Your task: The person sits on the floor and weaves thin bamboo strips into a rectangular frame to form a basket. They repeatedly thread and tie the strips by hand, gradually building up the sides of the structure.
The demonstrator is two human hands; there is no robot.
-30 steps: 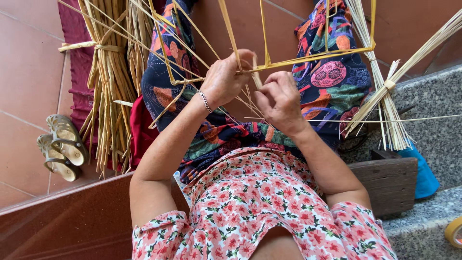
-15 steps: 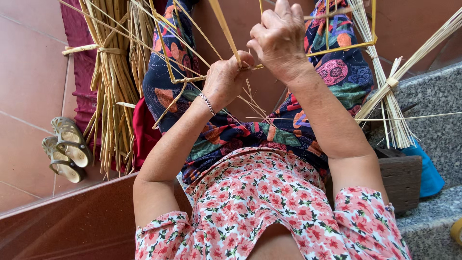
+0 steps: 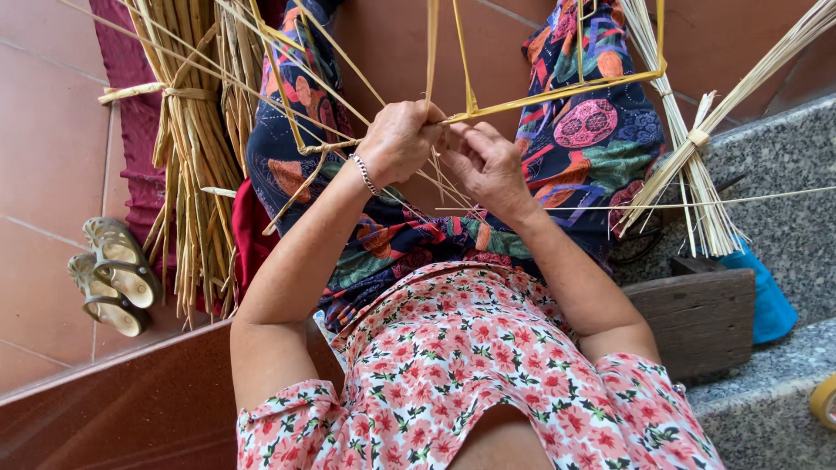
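Two hands meet on a yellow strip frame [image 3: 557, 91] above the lap. The left hand [image 3: 399, 139] is closed over the frame's near rail and over a flat strip [image 3: 432, 48] that rises straight up from the fist and out of the top edge. The right hand [image 3: 486, 165] sits just beside it, fingers curled in around thin strands below the rail; how tightly it pinches them cannot be told. The rail's long axis runs from the left fist up and to the right, ending at a bent corner near the top right, where another rail turns upward. Loose strands [image 3: 305, 104] fan out leftward and down from the fists across the patterned trousers [image 3: 592, 139].

Half a second ago the right hand was raised high, near the top of the view; now it has dropped to the left hand's level and the two knuckles almost touch.

Left of the lap lies a tied reed bundle [image 3: 187, 174] on a dark red cloth, with sandals [image 3: 113, 274] on the tiles beyond. At right a second tied bundle [image 3: 697, 165] fans over the stone step, near a wooden block [image 3: 697, 318].
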